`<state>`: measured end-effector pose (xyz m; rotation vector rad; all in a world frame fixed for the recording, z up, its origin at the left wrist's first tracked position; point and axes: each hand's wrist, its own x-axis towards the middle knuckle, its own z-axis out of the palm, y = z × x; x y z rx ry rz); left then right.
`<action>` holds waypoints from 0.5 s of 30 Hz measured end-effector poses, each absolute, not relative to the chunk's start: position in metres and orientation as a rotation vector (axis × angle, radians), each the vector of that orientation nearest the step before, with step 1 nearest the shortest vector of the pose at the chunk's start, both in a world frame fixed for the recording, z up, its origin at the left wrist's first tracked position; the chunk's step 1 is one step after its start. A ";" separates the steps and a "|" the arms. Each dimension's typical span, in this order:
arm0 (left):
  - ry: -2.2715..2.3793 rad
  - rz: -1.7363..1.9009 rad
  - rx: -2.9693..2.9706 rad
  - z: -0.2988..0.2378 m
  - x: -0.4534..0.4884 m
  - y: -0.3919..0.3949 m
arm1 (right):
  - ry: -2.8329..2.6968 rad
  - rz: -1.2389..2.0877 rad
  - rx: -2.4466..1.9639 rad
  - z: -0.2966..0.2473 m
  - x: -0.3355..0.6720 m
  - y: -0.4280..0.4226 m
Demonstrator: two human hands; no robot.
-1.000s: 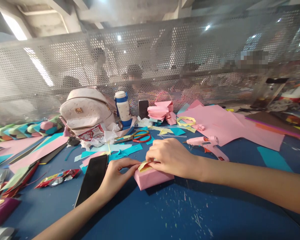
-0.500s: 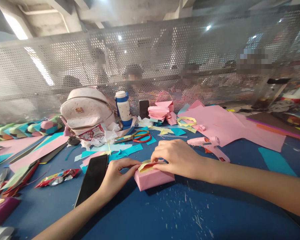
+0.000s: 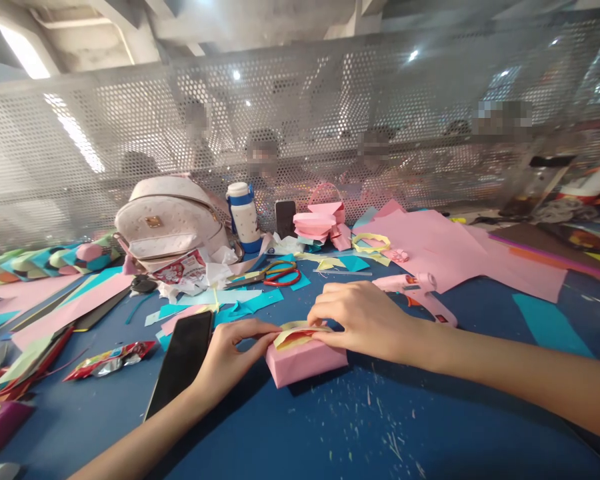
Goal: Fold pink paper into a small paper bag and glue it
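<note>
A small pink paper-wrapped box (image 3: 304,361) lies on the blue table (image 3: 360,433) in front of me. On its top sits a yellow paper strip (image 3: 296,333) with a red underside, bowed up into a loop. My left hand (image 3: 230,357) pinches the strip's left end against the box. My right hand (image 3: 360,319) rests on the box's right side, its fingertips pressing the strip's other end.
A black phone (image 3: 181,360) lies just left of my left hand. Behind are red-handled scissors (image 3: 275,273), a pink glue gun (image 3: 415,293), paper scraps, pink sheets (image 3: 455,253), a white backpack (image 3: 173,223) and a bottle (image 3: 243,217). A perforated screen closes the far side; people sit behind it.
My right hand has slid a little to the right along the box top, and the yellow strip now bows up more, showing its red underside. My left hand has stayed put.
</note>
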<state>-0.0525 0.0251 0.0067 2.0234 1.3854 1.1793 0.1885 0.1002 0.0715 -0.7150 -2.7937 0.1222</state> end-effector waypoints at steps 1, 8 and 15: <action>1.382 1.180 2.025 0.007 -0.052 0.025 | -2.795 0.121 -0.713 0.072 0.187 0.100; 1.365 1.176 2.029 0.008 -0.052 0.024 | -2.774 0.122 -0.688 0.071 0.182 0.101; 1.338 1.181 2.031 0.008 -0.052 0.025 | -2.777 0.075 -0.695 0.071 0.179 0.101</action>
